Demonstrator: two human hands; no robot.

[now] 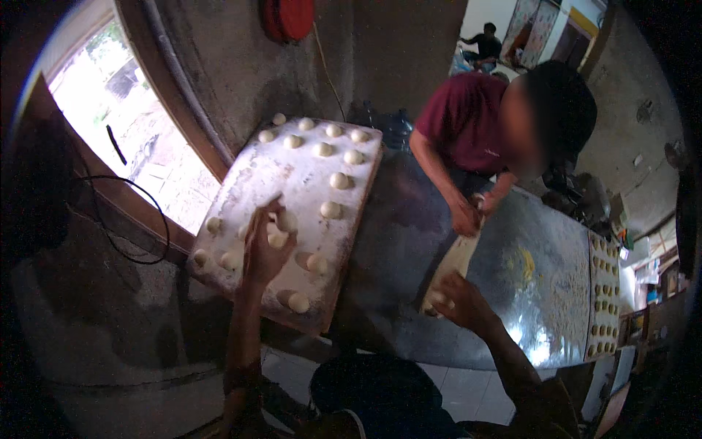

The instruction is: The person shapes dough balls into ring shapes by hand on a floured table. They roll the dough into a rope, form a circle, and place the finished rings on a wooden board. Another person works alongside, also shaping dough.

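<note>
My left hand (267, 245) is curled round a pale dough ball (285, 219) above the floury board (300, 186) at left, where several other dough balls (338, 180) sit in loose rows. My right hand (461, 304) is closed on the near end of a long strip of dough (459, 257) on the grey metal table (387, 256), with a small lump between its fingers. The strip's far end is held by the hands (466, 216) of a co-worker.
A co-worker (461, 110) leans over the table's far side, beside water jugs (398, 128). A board of small dough pieces (603, 293) lies at the right end. A doorway (124, 124), looped cable (146, 257) and red wall object (289, 18) are at left and top; another person (486, 45) sits behind.
</note>
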